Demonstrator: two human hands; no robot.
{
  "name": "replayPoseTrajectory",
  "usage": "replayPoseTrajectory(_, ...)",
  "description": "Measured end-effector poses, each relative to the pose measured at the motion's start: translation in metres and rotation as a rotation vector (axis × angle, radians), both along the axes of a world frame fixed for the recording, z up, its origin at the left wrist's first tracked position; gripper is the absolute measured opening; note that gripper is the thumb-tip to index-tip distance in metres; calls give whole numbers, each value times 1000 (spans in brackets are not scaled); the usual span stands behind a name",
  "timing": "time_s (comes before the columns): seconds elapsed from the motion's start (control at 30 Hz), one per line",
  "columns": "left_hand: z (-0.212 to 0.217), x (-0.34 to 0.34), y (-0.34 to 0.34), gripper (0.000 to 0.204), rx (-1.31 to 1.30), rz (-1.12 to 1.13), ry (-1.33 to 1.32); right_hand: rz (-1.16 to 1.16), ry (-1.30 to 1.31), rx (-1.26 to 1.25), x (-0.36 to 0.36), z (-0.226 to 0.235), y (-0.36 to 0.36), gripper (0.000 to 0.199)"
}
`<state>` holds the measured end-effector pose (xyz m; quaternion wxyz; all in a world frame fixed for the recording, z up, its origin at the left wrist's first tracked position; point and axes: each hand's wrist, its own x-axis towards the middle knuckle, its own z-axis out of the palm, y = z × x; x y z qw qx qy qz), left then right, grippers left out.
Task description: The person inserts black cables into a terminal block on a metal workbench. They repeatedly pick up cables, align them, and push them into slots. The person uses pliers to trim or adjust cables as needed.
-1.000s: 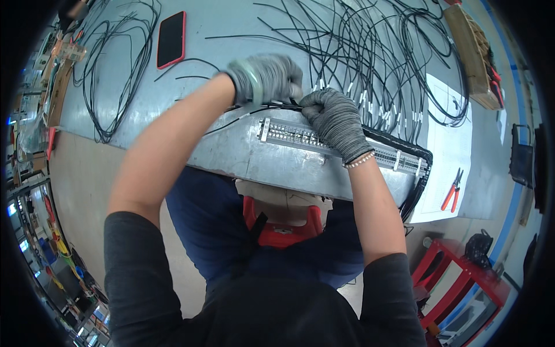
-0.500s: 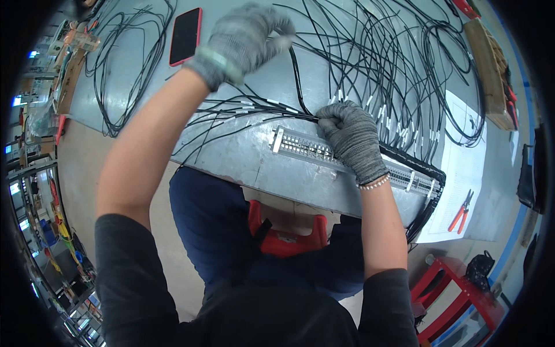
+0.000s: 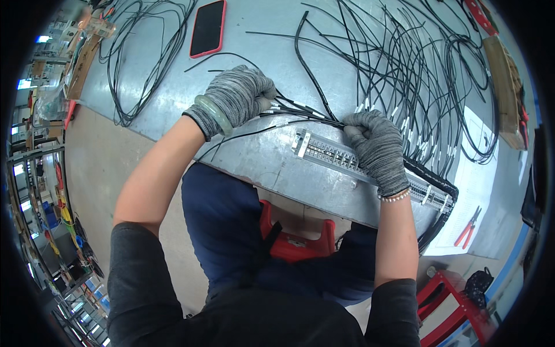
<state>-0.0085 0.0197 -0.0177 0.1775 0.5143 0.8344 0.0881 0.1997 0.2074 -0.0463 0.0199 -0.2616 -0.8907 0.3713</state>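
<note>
In grey knit gloves, both hands work over a metal table. My left hand [image 3: 241, 97] is closed around several thin black wires [image 3: 307, 112] with white marker sleeves. Those wires run rightward to my right hand [image 3: 374, 139], which pinches the bundle where it comes together. A thicker black cable [image 3: 309, 69] leads away from that same spot toward the far side. Beneath my right hand lies a long terminal strip [image 3: 326, 154] with rows of metal contacts; the hand hides part of it. Beyond stands a dense spread of labelled black wires [image 3: 399, 75].
A red-edged phone [image 3: 208, 29] lies near a loose wire coil [image 3: 144, 58] at the far left. White paper [image 3: 462, 196] with red-handled pliers [image 3: 467, 228] is at right, beside a wooden box [image 3: 504, 87]. A red stool [image 3: 300, 237] shows below the table edge.
My left hand has come down toward the near side and closed on the wires at the left of the bundle. My right hand keeps its pinch. The whole view has shifted slightly.
</note>
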Motion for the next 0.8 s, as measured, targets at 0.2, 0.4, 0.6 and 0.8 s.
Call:
replayPoseTrajectory(0.2, 0, -3, 0, 15, -33, -81, -19, 28, 58, 49, 1, -2, 0, 14)
replayPoseTrajectory(0.4, 13, -5, 24, 12, 155, -185, 282, 15, 26, 6, 0, 0, 0, 15)
replayPoseTrajectory(0.6, 25, 2, 40, 11, 91, -169, 214, 6, 2, 2, 1, 1, 1, 15)
replayPoseTrajectory(0.8, 16, -22, 32, 17, -243, -81, -260, 23, -3, 23, 0, -3, 2, 14)
